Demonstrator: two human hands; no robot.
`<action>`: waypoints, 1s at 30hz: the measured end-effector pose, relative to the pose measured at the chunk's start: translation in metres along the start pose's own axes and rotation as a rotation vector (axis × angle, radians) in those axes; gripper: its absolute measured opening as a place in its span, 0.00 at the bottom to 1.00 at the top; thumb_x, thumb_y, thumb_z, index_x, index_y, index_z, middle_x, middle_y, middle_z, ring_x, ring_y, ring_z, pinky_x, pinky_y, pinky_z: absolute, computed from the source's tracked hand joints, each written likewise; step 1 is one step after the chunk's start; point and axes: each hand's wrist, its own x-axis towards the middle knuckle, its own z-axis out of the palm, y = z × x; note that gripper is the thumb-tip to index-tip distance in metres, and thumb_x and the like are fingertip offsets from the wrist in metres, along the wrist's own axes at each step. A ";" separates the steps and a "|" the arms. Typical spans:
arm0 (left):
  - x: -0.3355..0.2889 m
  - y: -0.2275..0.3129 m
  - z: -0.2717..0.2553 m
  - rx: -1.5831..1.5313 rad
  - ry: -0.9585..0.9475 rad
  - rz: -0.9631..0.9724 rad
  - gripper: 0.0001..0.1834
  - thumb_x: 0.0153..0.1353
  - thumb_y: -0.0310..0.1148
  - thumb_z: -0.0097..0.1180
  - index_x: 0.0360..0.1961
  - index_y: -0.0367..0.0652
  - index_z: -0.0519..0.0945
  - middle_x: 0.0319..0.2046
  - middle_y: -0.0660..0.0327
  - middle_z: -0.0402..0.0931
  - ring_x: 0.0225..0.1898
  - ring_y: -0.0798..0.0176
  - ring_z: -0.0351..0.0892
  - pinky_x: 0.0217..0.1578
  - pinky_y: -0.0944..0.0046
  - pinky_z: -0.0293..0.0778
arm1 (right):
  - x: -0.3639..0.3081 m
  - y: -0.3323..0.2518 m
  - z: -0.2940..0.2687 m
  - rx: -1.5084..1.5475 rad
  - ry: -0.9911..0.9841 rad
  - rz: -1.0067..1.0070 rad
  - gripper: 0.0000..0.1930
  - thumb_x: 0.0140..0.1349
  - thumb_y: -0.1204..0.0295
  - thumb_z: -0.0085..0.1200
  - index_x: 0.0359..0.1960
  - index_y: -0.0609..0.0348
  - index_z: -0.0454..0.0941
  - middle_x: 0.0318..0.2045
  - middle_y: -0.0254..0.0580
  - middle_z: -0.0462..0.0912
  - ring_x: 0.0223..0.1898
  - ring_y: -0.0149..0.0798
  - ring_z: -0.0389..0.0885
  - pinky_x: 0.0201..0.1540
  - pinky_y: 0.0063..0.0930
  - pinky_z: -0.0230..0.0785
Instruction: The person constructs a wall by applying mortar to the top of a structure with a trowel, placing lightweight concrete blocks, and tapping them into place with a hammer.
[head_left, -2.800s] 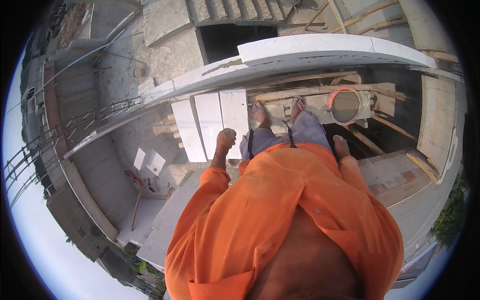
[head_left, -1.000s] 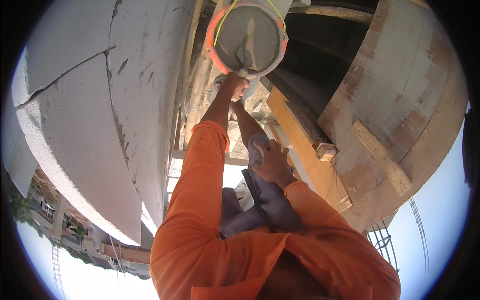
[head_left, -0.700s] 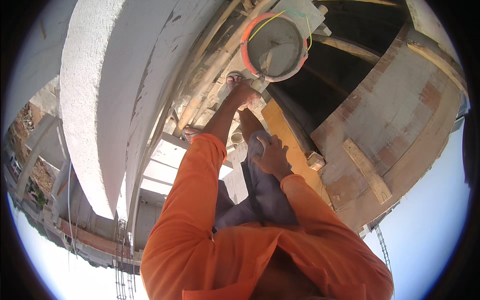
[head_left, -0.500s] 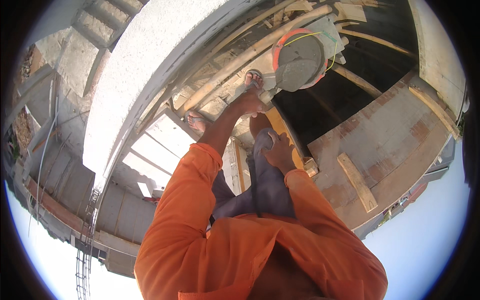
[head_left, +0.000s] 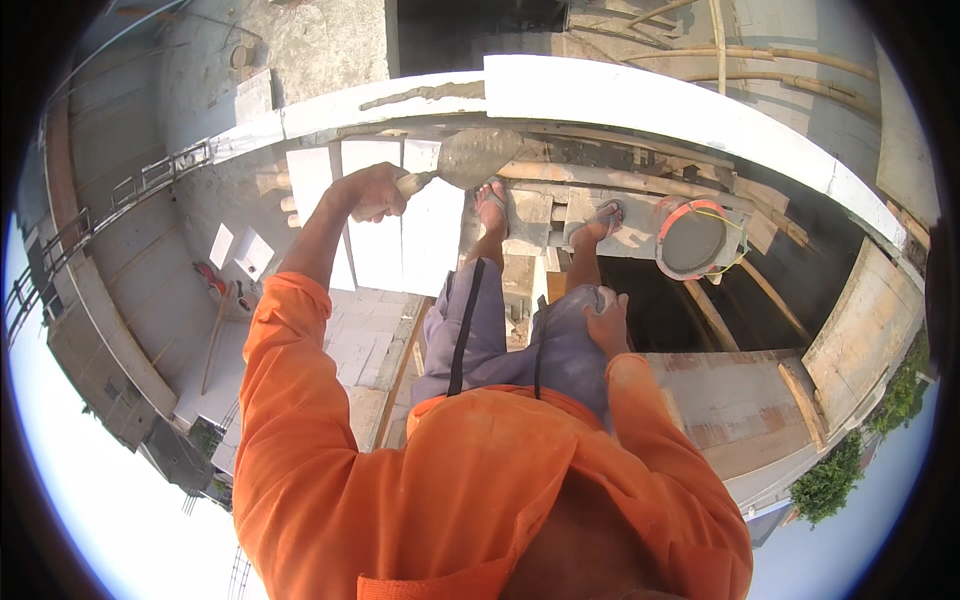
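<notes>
My left hand is closed round the handle of a trowel. Its broad blade points right and looks coated with grey mortar, just on my side of a low white block wall. Along the wall top, left of a taller block, lies a strip of wet mortar. My right hand rests on my bent right knee with its fingers apart, holding nothing. By my right foot stands a bucket with an orange rim, holding grey mortar.
Flat white blocks lie left of my sandalled feet. Bamboo poles run between my feet and the wall. A dark opening crossed by poles gapes below the bucket. A wooden board lies on the right-hand ledge.
The trowel has moved left with my left hand, away from the bucket to near the wall. My view has turned left. My right hand stays on my knee.
</notes>
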 end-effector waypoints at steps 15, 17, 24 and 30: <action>0.043 -0.073 -0.088 0.598 0.951 0.289 0.13 0.57 0.31 0.47 0.42 0.52 0.79 0.33 0.54 0.82 0.37 0.52 0.83 0.37 0.52 0.77 | 0.170 -0.359 -0.159 -0.148 0.713 -0.964 0.18 0.58 0.64 0.56 0.49 0.54 0.78 0.47 0.51 0.73 0.49 0.52 0.73 0.55 0.45 0.63; 0.042 -0.096 -0.085 0.586 1.026 0.296 0.12 0.58 0.31 0.46 0.42 0.52 0.78 0.32 0.55 0.82 0.36 0.52 0.83 0.36 0.52 0.77 | 0.185 -0.367 -0.152 -0.193 0.692 -0.912 0.16 0.60 0.62 0.53 0.48 0.52 0.78 0.43 0.48 0.76 0.49 0.51 0.73 0.55 0.45 0.61; 0.044 -0.166 -0.074 0.533 1.201 0.296 0.09 0.60 0.31 0.45 0.40 0.52 0.75 0.27 0.56 0.79 0.32 0.50 0.82 0.30 0.52 0.76 | 0.178 -0.377 -0.142 -0.465 0.644 -0.719 0.18 0.63 0.55 0.46 0.47 0.49 0.80 0.43 0.44 0.77 0.49 0.48 0.73 0.54 0.46 0.60; 0.062 -0.067 -0.044 0.641 1.104 0.306 0.10 0.63 0.34 0.44 0.42 0.52 0.75 0.31 0.58 0.80 0.33 0.53 0.82 0.32 0.53 0.76 | 0.183 -0.369 -0.146 -0.453 0.627 -0.705 0.17 0.64 0.55 0.46 0.46 0.48 0.80 0.43 0.43 0.77 0.49 0.48 0.73 0.53 0.45 0.60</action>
